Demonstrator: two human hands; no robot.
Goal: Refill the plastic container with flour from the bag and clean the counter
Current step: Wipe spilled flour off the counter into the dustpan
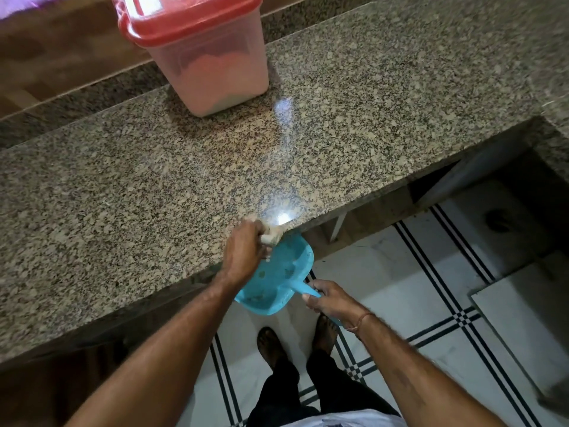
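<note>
Left hand (244, 246) is closed, fingers curled round a small beige object (273, 235); whether it is a cloth or a brush cannot be told. That object sits on the near edge of the granite counter (138, 195), directly at the left fingertips, beside a bright patch of reflected light.

Right hand (331, 298) is closed in a grip on the handle (303, 288) of a blue dustpan (277, 282). A thin thread band (363, 318) circles the right wrist. The dustpan is held between the two hands, below the counter edge and off the floor, its open mouth tucked under the left hand. A few dark specks lie in its tray.

Plastic container (212, 72) stands on the counter well beyond the left hand, toward the far side and slightly to its left. Its red lid (184, 20) is on. Pale contents, taken to be flour (215, 84), show through the translucent wall.

Below the right hand: white tiled floor (400, 272) with dark stripe bands, and two feet (271, 343) in open footwear.
</note>
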